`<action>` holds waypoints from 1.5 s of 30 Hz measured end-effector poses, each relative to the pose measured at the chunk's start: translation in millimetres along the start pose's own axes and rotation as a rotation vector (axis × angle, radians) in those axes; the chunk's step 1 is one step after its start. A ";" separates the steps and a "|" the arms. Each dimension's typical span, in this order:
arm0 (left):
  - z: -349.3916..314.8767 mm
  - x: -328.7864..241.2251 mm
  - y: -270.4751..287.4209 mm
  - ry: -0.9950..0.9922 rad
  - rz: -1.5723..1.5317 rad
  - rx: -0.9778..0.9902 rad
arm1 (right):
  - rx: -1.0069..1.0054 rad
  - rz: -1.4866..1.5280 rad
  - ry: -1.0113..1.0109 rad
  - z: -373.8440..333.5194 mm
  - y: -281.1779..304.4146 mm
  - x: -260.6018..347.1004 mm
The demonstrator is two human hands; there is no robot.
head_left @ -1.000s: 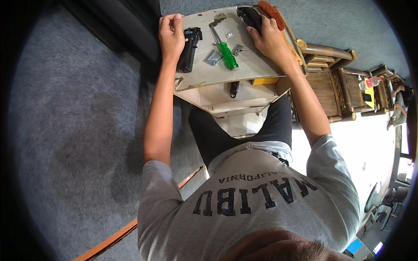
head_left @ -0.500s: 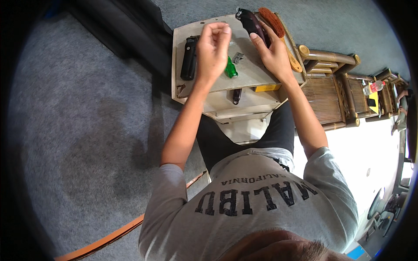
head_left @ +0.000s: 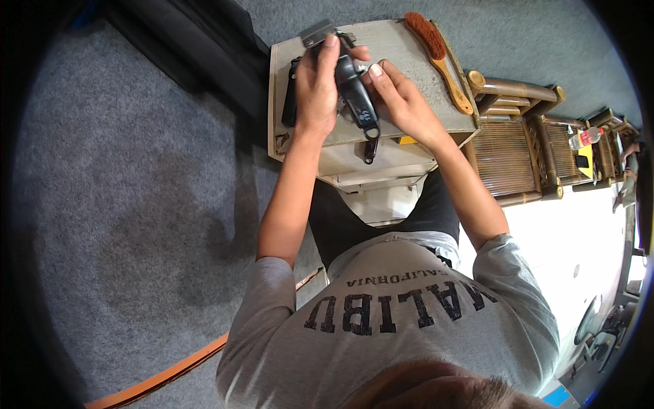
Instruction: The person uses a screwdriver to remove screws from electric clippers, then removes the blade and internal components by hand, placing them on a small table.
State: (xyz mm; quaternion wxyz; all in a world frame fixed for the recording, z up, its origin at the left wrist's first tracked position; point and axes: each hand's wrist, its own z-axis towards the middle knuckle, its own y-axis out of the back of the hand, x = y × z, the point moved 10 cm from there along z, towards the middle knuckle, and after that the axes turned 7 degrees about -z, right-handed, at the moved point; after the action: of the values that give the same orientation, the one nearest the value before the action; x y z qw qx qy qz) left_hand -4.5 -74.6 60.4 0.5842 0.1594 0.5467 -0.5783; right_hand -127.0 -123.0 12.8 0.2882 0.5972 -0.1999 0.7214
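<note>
A dark hair clipper point(head_left: 354, 92) with a wide metal blade at its far end is tilted over the top of a small cabinet point(head_left: 402, 51). My left hand point(head_left: 317, 88) is wrapped round the clipper near its blade end. On the clipper's right side, my right hand point(head_left: 402, 99) has its thumb and fingers drawn together. Something small and pale shows at those fingertips, too small to name. Left of my left hand a second black clipper point(head_left: 289, 99) lies on the cabinet, partly covered. A brush point(head_left: 434, 48) with brown bristles and a wooden handle lies along the right edge.
On a shelf below the top sit a small dark clipper-like tool point(head_left: 370, 151) and a yellow box point(head_left: 407, 140), partly hidden. A bamboo bench point(head_left: 504, 160) stands at the right, with a bottle point(head_left: 586, 138) on it. Black cloth point(head_left: 197, 51) hangs at the left.
The clipper has moved left from my right hand into my left, its blade end now beside the left thumb. My right hand has come in beside it. The green-handled tool is now hidden.
</note>
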 end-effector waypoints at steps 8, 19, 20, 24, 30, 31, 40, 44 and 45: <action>-11.9 -24.8 45.9 0.039 0.062 -0.199 | -0.149 -0.963 0.219 -21.9 -24.9 35.1; -21.0 15.0 54.4 0.221 -0.221 -0.014 | -0.261 -1.010 0.328 -7.7 -20.6 32.0; -18.9 14.9 57.7 0.220 -0.221 -0.020 | -0.316 -0.915 0.297 -12.3 -6.0 35.0; -18.7 19.8 42.3 0.323 -0.152 0.066 | -0.443 -0.610 0.193 -27.7 56.3 29.4; -12.3 41.1 18.7 0.467 -0.052 0.189 | -0.400 -0.508 0.202 -38.4 103.2 17.0; -13.0 46.6 15.6 0.503 -0.014 0.192 | -0.367 -0.488 0.216 -41.1 102.1 19.8; -11.3 52.4 2.8 0.516 0.116 0.380 | -0.310 -0.536 0.072 -96.5 112.4 24.8; -12.4 49.9 6.1 0.508 0.143 0.375 | -0.243 -0.529 -0.038 -113.6 118.0 16.0; -14.7 49.3 5.6 0.508 0.131 0.385 | -0.240 -0.527 -0.029 -115.3 115.9 19.1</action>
State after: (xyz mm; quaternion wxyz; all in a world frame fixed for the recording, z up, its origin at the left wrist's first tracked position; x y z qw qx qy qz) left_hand -19.6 -85.7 12.1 0.4240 0.4409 0.5442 -0.5741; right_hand -291.2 -134.1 14.1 0.5316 0.6002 -0.1257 0.5842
